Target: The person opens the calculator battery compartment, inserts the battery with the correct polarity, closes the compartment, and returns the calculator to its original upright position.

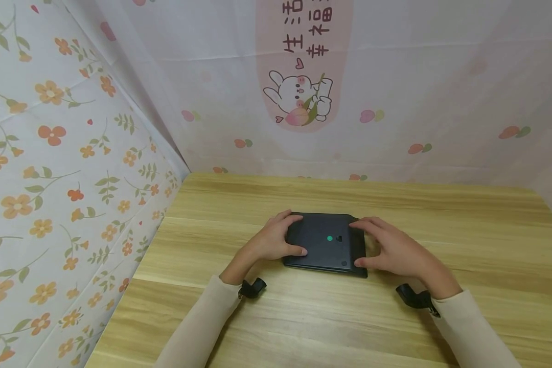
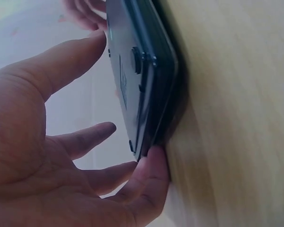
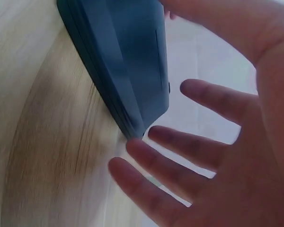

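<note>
A dark desk calculator [image 1: 319,240] lies on the table with its underside up, showing a green round sticker [image 1: 329,238] and small feet. My left hand [image 1: 277,239] is at its left end, thumb on the upturned face. In the left wrist view, the fingers [image 2: 154,175] of that hand curl round a corner of the casing. At the right end is my right hand [image 1: 391,248], its thumb right at the calculator. Its fingers [image 3: 168,177] are spread and nearly straight in the right wrist view, with fingertips close to the far corner. The keys' side is hidden underneath.
The wooden table [image 1: 303,317] reaches back to a pale printed cloth [image 1: 395,102] with a rabbit picture. A flowered cloth [image 1: 73,204] hangs along the left side. Black wrist mounts [image 1: 414,296] sit below both hands.
</note>
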Available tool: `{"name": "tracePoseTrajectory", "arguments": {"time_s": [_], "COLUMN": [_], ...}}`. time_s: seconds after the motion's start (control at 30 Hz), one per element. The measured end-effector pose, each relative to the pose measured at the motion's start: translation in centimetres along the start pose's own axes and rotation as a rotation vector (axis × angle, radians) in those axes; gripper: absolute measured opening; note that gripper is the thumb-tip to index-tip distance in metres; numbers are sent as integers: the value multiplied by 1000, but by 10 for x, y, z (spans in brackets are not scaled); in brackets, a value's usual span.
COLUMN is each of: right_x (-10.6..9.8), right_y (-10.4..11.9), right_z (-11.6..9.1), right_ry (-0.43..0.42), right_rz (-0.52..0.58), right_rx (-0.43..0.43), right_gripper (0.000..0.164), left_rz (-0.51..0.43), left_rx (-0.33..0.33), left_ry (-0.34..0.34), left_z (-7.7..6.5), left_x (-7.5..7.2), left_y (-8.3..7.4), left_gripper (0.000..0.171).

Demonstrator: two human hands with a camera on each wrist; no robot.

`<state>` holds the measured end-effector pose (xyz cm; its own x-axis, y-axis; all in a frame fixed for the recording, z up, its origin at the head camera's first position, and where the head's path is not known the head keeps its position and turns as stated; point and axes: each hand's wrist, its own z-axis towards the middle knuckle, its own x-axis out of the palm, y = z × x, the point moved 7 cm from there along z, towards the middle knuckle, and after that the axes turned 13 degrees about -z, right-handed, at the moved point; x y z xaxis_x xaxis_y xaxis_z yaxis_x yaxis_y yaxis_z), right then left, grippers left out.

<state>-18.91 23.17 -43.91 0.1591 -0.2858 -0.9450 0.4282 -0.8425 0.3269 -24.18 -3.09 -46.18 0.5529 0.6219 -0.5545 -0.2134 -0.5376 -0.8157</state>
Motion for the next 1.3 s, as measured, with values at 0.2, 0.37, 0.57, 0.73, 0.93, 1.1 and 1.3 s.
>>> {"name": "tracePoseTrajectory", "arguments": {"time_s": [0.2,0.37,0.57,0.73,0.93,1.1,1.3], "right_x": [5,11,13,12,9,10,13], "right_y": [-2,-3,-3,-2,-7,-13,-20], "right_z": [-1,-2,-1,-1,0,2,8], "right_ry": [100,151,140,136,82,54,69], "right_rz": [53,63,41,38,97,156,246], "right_rx": [31,52,45,43,50,60,72], "right_gripper": [114,123,125,124,117,111,104], "left_rz": [-27,-38,-16,49,152,201,293], "left_rx": [-12,-30,-62,-116,-152,-139,-112], "left_ry": [-8,-9,23,71,74,45,-26], "left_z": [-3,-5,-8,-12,-14,-17,-25], "left_x": [-3,-3,1,9,21,30,39], "left_y": [-4,-8,-12,-14,-19,-24,-29], "left_gripper": [88,88,91,100,105,102,98]}}
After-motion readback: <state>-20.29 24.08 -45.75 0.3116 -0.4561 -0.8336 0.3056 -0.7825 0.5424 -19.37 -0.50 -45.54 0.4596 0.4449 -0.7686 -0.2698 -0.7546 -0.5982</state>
